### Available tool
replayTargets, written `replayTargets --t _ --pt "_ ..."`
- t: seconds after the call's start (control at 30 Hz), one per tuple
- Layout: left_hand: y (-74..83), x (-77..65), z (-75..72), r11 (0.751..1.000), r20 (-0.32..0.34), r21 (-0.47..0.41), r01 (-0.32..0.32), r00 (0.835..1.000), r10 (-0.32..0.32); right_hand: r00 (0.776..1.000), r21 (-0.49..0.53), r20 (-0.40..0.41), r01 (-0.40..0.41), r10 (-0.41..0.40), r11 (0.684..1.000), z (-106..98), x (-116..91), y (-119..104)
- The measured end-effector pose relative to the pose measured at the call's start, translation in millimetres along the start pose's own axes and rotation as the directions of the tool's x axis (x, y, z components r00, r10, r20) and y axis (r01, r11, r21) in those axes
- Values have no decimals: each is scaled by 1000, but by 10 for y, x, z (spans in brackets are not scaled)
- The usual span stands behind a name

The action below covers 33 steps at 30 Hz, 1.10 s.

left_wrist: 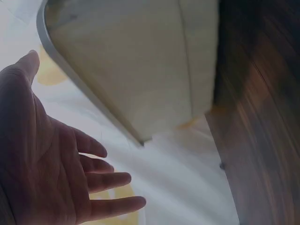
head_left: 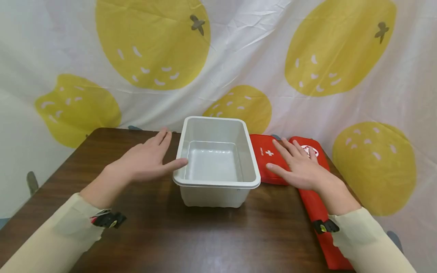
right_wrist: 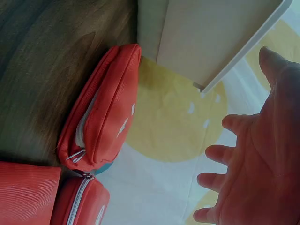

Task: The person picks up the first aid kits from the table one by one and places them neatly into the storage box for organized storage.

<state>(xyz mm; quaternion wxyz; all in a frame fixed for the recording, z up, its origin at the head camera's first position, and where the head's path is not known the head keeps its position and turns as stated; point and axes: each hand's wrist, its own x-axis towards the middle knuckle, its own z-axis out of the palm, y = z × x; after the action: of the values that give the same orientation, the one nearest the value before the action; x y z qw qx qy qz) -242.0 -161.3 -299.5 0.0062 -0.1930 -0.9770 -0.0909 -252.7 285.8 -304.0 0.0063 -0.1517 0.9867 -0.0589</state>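
Observation:
A pale grey plastic bin (head_left: 215, 195) stands upright on the brown table, with nothing inside it. Off its left side, my left hand (head_left: 147, 157) hovers with straight fingers, its thumb overlapping the rim in the head view. In the left wrist view that hand (left_wrist: 51, 159) is apart from the bin wall (left_wrist: 126, 61). My right hand (head_left: 302, 167), fingers spread, is held to the right of the bin above a red first aid pouch (head_left: 264, 151). The right wrist view shows this palm (right_wrist: 262, 164) holding nothing, with the pouch (right_wrist: 110, 112) lying beyond it.
A second red case (head_left: 300, 142) with a white round emblem lies right of the pouch. A long red piece (head_left: 321, 223) runs from it along the table's right edge. Behind the table (head_left: 136, 235) hangs a white cloth (head_left: 246, 45) printed with yellow fruit.

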Motion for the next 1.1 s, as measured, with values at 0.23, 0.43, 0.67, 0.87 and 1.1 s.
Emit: replayTargets --t 0.23,0.43,0.67,0.87,1.1 --pt "276 121 32 1000 22 -12 -28 999 28 1000 -4 -18 -4 4 1000 14 -83 44" --pt "367 168 79 1000 14 -23 -17 1000 18 1000 2 -7 -6 6 1000 37 -159 87" --pt "414 181 110 1000 32 -16 8 999 -7 999 1 -12 -39 39 999 60 -222 183" --pt "410 168 127 997 59 -70 20 998 -16 999 3 -11 -49 49 999 82 -213 265" --pt "390 185 148 988 90 -155 19 996 -5 998 20 9 -67 67 998 147 -226 342"
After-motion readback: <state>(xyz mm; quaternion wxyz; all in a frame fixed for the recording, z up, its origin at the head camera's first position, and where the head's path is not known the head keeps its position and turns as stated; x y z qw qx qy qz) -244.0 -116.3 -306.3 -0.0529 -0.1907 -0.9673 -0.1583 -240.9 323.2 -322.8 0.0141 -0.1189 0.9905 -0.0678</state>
